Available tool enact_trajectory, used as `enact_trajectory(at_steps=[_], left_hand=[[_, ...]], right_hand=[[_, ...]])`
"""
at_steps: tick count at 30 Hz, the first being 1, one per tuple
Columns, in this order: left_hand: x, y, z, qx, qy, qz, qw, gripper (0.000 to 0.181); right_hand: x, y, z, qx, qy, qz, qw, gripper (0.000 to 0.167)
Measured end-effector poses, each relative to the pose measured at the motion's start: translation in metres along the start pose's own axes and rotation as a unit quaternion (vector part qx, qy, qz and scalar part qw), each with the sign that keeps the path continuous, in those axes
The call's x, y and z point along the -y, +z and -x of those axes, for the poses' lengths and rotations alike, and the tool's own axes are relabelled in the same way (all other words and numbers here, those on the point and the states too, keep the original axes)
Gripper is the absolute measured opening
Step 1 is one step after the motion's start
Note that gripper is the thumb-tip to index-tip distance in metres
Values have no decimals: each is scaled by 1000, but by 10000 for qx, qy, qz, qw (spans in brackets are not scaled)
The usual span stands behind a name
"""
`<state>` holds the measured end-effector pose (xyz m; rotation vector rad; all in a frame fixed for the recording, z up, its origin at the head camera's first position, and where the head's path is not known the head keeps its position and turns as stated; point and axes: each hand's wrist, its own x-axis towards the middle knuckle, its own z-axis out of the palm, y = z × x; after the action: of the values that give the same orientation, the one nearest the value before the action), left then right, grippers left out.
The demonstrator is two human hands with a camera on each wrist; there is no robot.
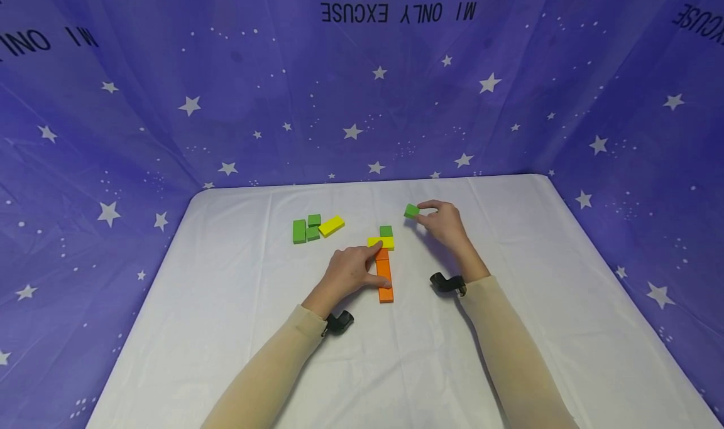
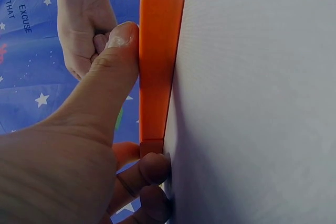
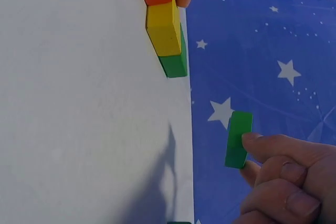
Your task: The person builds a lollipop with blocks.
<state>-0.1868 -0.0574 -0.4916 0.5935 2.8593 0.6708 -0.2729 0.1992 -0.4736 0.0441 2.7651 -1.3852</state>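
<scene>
A row of wooden-looking blocks lies mid-bench [image 1: 198, 322]: a long orange block [image 1: 384, 269] at six o'clock, then a short orange block [image 1: 382, 254], a crosswise yellow block [image 1: 388, 243], and a green end block [image 1: 386, 231] at twelve, touching the yellow; the left hand [image 1: 352, 271], at nine o'clock, rests thumb and forefinger spread apart along the row, touching long orange and yellow; the right hand [image 1: 444, 222] pinches a raised green block [image 1: 411, 211] at two o'clock from the green end block; toward ten o'clock lie a long green block [image 1: 299, 232], two small green blocks [image 1: 313, 233] and a tilted yellow block [image 1: 332, 226].
</scene>
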Motion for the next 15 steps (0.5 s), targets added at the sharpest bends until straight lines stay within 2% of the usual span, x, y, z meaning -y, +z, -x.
enact_trajectory(at_steps=[15], left_hand=[[0, 1, -1, -5, -17, -137, 9999, 101]], right_hand=[[13, 23, -3, 247, -194, 162, 9994, 40]])
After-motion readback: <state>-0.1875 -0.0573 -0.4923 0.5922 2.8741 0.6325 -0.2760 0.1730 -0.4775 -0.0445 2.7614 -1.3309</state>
